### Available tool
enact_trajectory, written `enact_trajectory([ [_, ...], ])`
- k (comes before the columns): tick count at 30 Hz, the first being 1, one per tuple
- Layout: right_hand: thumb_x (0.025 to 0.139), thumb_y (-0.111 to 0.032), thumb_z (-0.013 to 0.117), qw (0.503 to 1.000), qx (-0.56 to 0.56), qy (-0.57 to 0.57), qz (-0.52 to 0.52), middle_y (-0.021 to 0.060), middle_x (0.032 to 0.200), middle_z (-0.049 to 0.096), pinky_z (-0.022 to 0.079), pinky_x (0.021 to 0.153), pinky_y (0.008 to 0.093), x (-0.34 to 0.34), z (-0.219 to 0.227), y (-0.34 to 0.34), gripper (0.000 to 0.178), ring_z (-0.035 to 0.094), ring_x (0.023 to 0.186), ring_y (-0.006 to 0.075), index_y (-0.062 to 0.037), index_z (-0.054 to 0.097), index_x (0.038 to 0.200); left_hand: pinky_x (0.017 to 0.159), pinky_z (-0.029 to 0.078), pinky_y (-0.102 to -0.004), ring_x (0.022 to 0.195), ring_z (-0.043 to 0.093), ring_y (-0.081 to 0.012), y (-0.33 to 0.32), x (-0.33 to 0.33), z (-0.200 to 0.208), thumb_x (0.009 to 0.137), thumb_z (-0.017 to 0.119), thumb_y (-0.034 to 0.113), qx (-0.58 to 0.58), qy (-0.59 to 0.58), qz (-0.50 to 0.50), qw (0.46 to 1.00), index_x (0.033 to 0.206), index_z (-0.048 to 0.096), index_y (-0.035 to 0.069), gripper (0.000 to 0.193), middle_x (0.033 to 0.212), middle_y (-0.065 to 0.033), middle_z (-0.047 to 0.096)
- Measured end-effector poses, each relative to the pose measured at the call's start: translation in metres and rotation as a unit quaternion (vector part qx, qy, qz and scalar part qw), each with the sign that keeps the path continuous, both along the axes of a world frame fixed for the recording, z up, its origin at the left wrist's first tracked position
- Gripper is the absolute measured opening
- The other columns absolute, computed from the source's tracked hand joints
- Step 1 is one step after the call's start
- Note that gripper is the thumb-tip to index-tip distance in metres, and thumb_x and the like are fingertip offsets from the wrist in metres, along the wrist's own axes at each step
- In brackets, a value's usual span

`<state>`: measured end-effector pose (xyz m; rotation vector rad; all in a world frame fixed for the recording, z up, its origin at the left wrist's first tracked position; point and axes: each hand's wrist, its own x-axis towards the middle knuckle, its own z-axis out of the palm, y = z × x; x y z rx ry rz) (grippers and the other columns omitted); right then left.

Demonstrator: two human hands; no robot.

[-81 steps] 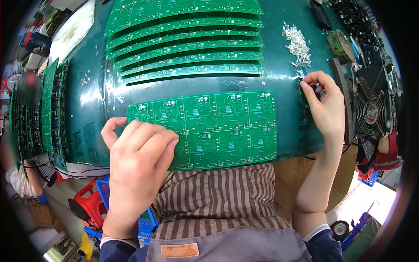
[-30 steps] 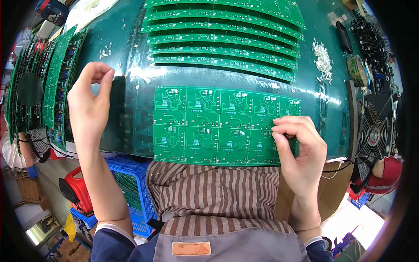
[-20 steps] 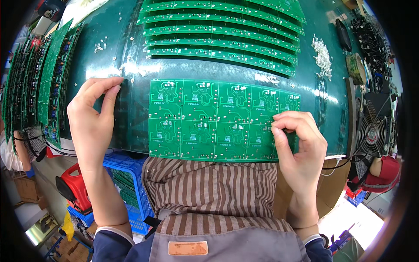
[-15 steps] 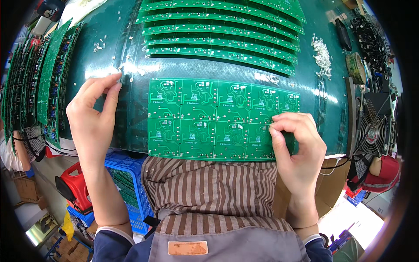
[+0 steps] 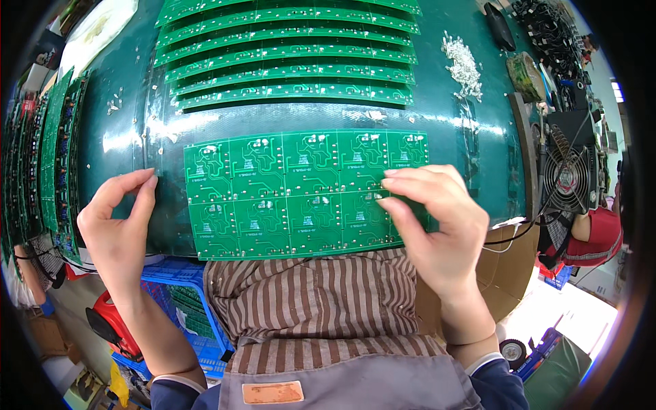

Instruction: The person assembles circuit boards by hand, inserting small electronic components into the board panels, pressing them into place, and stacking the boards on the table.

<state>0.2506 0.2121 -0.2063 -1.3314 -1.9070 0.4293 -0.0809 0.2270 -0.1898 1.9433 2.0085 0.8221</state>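
A green printed circuit board panel lies flat at the table's front edge, with small pale and metal parts dotted over it. My left hand hovers just beyond the panel's left edge. Its thumb and forefinger are pinched together, and anything between them is too small to make out. Over the right part of the panel is my right hand, thumb and forefinger a little apart with nothing visible between them. That hand hides the panel's lower right corner.
Behind the panel, several green boards stand in overlapping rows. A pile of small white parts lies at the far right, near a fan. More boards stand upright at left. A blue crate is below the table.
My left hand has come nearer to me along the panel's left side, still pinched. My right thumb and forefinger have parted. The whole view has shifted, so the table appears further left.
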Motion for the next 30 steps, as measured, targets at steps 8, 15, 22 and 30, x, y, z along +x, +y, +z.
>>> enact_trajectory([
  [8,0.083,0.000,0.073,0.972,0.047,-0.148,-0.178,0.0049,0.087,0.068,0.044,0.071,0.0249,0.080,0.009,0.028,0.015,0.060,0.079,0.0163,-0.0049,0.072,0.098,0.076,0.045,-0.0298,0.075,0.066,-0.0151,-0.027,0.023,0.016,0.082,0.075,0.000,-0.017,-0.086,-0.083,0.993,0.087,0.074,0.004,0.007,0.084,-0.0059,0.073],
  [15,0.093,-0.007,0.070,0.975,-0.035,-0.120,-0.184,-0.0047,0.088,0.060,0.036,0.066,0.0197,0.122,-0.004,0.031,0.009,0.043,0.073,0.0040,0.0004,0.066,0.094,0.077,0.043,-0.0304,0.075,0.065,-0.0172,-0.032,0.023,0.013,0.080,0.075,0.001,0.012,-0.001,-0.121,0.993,0.087,0.071,0.005,0.010,0.081,-0.0039,0.069],
  [22,0.100,-0.002,0.060,0.987,-0.071,0.070,-0.125,0.0022,0.097,0.060,0.043,0.083,0.0210,0.083,-0.007,0.006,0.005,0.053,0.088,0.0080,0.0032,0.060,0.100,0.081,0.042,-0.0323,0.076,0.065,-0.0175,-0.031,0.025,0.013,0.081,0.076,0.005,0.012,0.029,-0.128,0.991,0.084,0.069,0.007,0.008,0.081,-0.0029,0.069],
  [30,0.098,0.006,0.056,0.974,-0.111,0.195,-0.039,0.0084,0.096,0.060,0.049,0.086,0.0263,0.013,0.001,-0.034,0.004,0.062,0.093,0.0159,0.0040,0.058,0.100,0.081,0.042,-0.0320,0.079,0.065,-0.0175,-0.030,0.027,0.009,0.083,0.076,0.007,0.003,0.044,-0.120,0.992,0.085,0.069,0.006,0.007,0.084,-0.0029,0.070],
])
